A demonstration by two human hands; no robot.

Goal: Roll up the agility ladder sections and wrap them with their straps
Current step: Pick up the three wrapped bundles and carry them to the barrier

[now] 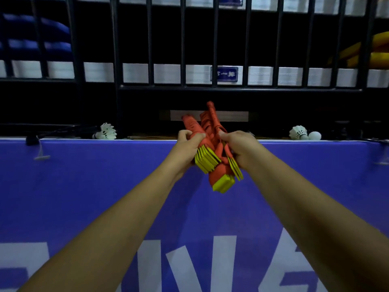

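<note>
left hand [188,142] curled tight round one bundle of the agility ladder sections [207,163], orange straps [212,121] standing above; right hand [242,148] gripping the adjoining bundle. both held in the air at the top edge of the blue board [105,186]. black fence [183,39] behind. left shuttlecock [107,131], right shuttlecock [297,132] and white ball [314,135] lie well apart from the hands.
</note>
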